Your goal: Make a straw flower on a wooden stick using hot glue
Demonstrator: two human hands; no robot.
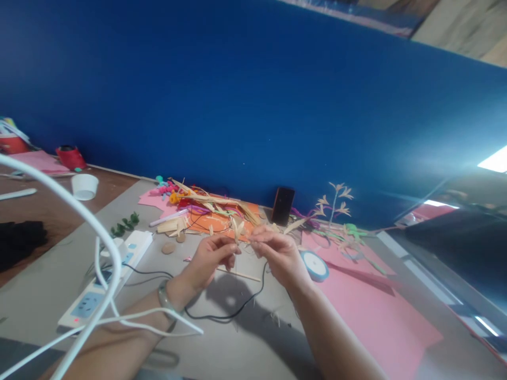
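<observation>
My left hand (pixel 212 258) pinches a small pale flower (pixel 237 228) made of dried husk-like strips, its petals pointing up and a thin stem hanging below the fingers. Just to the right, my right hand (pixel 275 250) has its thumb and fingertips pressed together close to the flower. Whatever may be between those fingertips is too small to make out. Beneath the hands lie a thin wooden stick (pixel 241 274) and a black cable (pixel 237 316). Behind them is a heap of dried strips (pixel 222 201) on orange paper (pixel 216 224).
A white power strip (pixel 106 279) and looping white cable (pixel 101 232) occupy the left. A phone (pixel 282 206) leans against the blue wall (pixel 237 105). At right are pink paper (pixel 372 322), a round tape roll (pixel 315 265) and a finished-looking flower stem (pixel 333 203). A white cup (pixel 84 187) stands far left.
</observation>
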